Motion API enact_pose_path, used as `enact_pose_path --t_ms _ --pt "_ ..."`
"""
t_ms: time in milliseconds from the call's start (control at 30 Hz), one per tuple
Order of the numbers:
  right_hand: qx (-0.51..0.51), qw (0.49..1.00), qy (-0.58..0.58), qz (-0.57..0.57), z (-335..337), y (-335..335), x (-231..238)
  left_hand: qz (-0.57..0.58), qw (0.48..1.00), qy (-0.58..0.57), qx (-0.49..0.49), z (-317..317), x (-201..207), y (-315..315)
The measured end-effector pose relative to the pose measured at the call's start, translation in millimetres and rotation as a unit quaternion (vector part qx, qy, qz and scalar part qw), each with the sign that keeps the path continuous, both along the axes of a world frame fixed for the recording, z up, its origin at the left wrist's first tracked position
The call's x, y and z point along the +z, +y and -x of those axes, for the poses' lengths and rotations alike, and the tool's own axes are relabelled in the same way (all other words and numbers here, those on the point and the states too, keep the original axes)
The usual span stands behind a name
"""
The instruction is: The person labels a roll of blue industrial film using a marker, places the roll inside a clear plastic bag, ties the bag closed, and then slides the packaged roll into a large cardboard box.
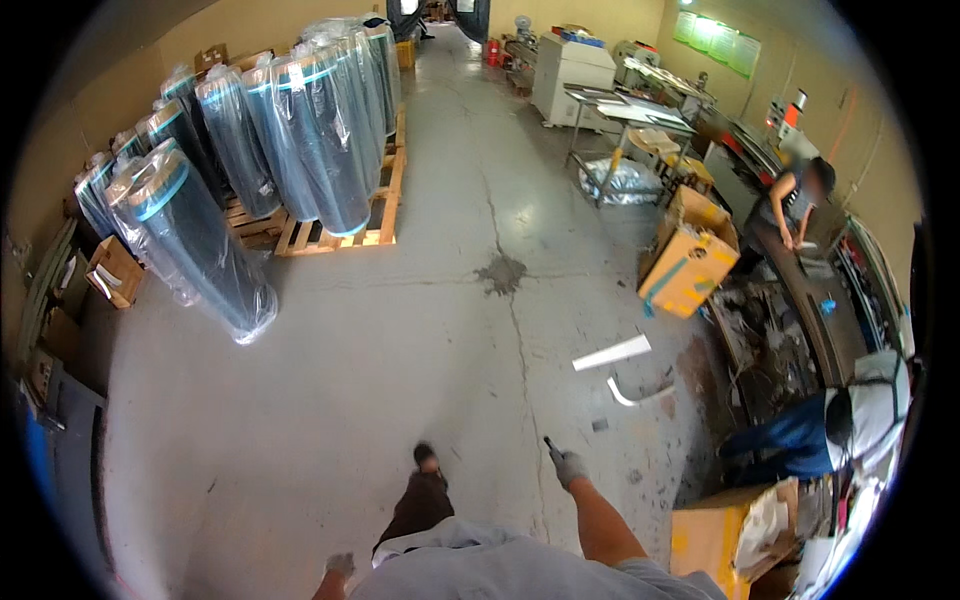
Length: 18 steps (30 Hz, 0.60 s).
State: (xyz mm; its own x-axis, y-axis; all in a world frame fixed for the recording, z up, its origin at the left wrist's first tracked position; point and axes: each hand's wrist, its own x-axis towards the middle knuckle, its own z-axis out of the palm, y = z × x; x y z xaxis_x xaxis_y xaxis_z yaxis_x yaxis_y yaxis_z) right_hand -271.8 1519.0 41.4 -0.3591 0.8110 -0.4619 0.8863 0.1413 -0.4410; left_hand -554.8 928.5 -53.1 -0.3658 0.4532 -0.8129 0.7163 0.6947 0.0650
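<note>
While walking, right hand (pixel 570 467) grips maybe tool (pixel 551 445)

Wrapped rolls (pixel 300 130) stand on pallets (pixel 330 232) at the far left of the floor (pixel 400 340), with one more roll (pixel 195 240) leaning just in front of them. Small boxes (pixel 115 270) sit left of that roll by the wall. On the right, an open carton (pixel 690 262) stands before a long surface (pixel 810 300), where another person (pixel 795 200) works. A strip (pixel 612 353) lies on the floor between the carton and the right hand (pixel 570 467).
</note>
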Motion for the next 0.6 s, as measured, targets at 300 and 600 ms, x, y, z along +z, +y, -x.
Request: enact_pose_path --t_ms 300,600 --pt "0.047 0.999 -0.012 -0.001 252.9 226.1 -33.7 -0.017 0.999 0.025 0.039 296.0 -6.8 249.1" --pt "-0.183 0.931 -0.251 0.191 297.5 408.5 -85.3 -0.449 0.803 -0.063 0.388 682.3 99.4 806.6"
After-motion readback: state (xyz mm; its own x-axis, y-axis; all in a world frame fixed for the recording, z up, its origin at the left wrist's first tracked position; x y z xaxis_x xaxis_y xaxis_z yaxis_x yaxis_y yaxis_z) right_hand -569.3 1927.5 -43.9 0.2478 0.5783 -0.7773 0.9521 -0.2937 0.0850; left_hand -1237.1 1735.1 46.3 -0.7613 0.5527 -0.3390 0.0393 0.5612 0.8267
